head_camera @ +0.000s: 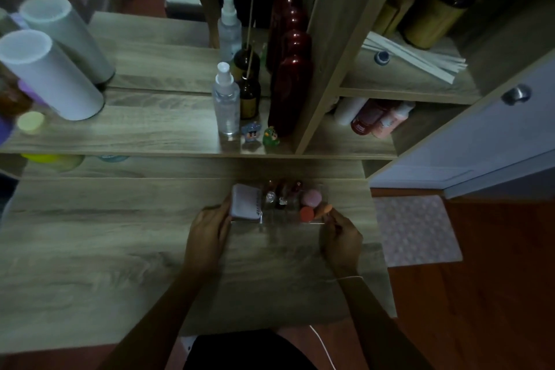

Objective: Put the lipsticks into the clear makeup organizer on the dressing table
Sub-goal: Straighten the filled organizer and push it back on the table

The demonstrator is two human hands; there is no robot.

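**Both hands on the clear organizer**

My left hand (210, 230) has its grip closed on the left end of the clear makeup organizer (279, 221), fingers wrapped round its corner beside the pale lilac case (246, 201) that stands in the leftmost compartment. My right hand (341, 239) is at the right end, fingertips against the organizer's edge; its grip is narrow and pinched there, though the dim light hides whether it really clasps the wall or only touches it.

The organizer sits on the wooden surface (105, 249), toward the back and right of centre, just below the raised shelf (135, 132). The lipsticks (282, 194) stand upright in its middle compartments, dark tubes side by side; I cannot count them surely. In the right compartment lie a pink round sponge (312, 197), a red one (306, 213) and an orange one (322, 210) close to my right fingertips.

On the shelf behind stand a clear spray bottle (225, 105), a dark reed-diffuser bottle (250, 96), a tall dark-red bottle (288, 93) and two small figurines (261, 134), with a white cylinder (51, 75) well off to the left.
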